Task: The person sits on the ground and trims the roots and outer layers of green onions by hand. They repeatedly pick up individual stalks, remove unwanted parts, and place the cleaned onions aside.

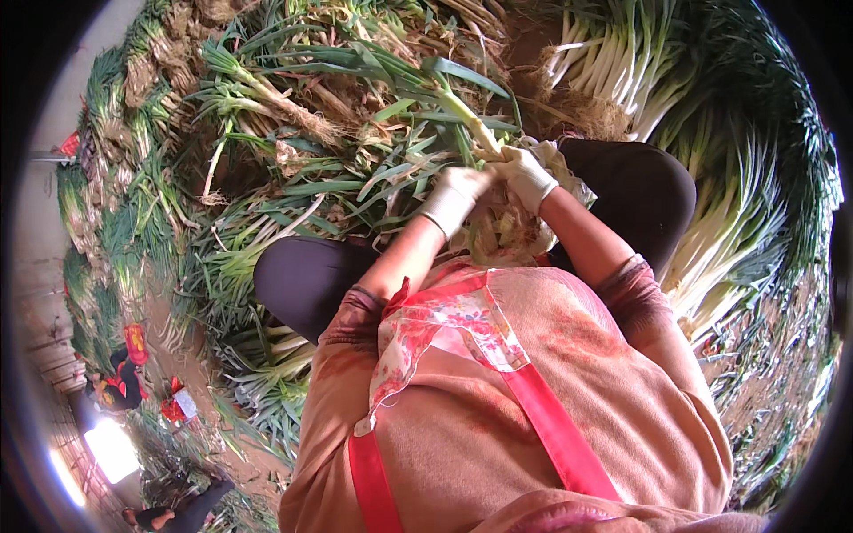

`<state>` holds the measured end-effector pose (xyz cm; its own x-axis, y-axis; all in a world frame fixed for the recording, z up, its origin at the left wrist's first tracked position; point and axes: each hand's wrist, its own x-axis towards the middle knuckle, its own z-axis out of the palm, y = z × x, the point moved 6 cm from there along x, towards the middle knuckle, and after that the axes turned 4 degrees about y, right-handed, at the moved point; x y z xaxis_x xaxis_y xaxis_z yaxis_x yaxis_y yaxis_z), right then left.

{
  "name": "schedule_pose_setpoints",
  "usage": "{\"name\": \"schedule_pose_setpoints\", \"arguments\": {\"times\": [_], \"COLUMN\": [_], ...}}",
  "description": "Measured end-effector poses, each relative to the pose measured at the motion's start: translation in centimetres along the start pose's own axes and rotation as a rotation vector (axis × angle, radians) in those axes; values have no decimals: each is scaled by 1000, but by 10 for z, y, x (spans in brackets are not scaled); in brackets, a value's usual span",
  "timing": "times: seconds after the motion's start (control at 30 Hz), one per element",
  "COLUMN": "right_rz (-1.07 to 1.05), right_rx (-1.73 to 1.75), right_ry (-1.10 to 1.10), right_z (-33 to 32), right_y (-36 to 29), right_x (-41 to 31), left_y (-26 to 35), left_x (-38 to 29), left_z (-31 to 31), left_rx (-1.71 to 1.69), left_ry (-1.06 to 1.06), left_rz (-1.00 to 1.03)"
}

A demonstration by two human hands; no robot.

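My right hand (525, 177), in a whitish work glove, grips the pale lower stem of a large green onion (470, 118). The onion slants away from me to the upper left, its green leaves spread over the pile. My left hand (458, 193), gloved alike, is blurred close beside the right one near the stem's lower end. Whether its fingers hold anything is not plain. Below both hands, between my knees, lies a heap of pale peeled skins and roots (510, 230).
Untrimmed onions with brown roots (300, 116) are heaped ahead and left. Clean white-stemmed onions (723, 246) lie in rows at my right. Another person (123, 386) is at far left, beside a red container (174, 405); a further person (190, 510) is at lower left.
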<state>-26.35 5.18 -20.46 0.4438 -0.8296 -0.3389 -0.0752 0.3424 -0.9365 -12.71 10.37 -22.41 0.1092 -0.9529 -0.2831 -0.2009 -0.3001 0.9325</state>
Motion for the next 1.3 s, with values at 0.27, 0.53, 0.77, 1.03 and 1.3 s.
{"name": "schedule_pose_setpoints", "arguments": {"times": [0.27, 0.53, 0.77, 1.03, 1.3], "right_rz": [-279, -20, 11, -13, -129], "right_rx": [-68, 159, 279, -250, -105], "right_ry": [-94, -112, -142, 249, 213], "right_z": [18, 7, -27, -76, -29], "right_y": [-43, -23, 26, 74, -11], "right_x": [-70, -61, 11, 61, 3], "left_y": [55, 49, 53, 99, 57], "left_x": [63, 62, -69, -172, -105], "left_z": [-109, -87, -25, -101, -193], "left_rx": [-1061, -545, -736, -973, -341], "left_ry": [220, 248, -191, -381, 122], "left_rz": [-95, -49, -217, 24, -187]}}
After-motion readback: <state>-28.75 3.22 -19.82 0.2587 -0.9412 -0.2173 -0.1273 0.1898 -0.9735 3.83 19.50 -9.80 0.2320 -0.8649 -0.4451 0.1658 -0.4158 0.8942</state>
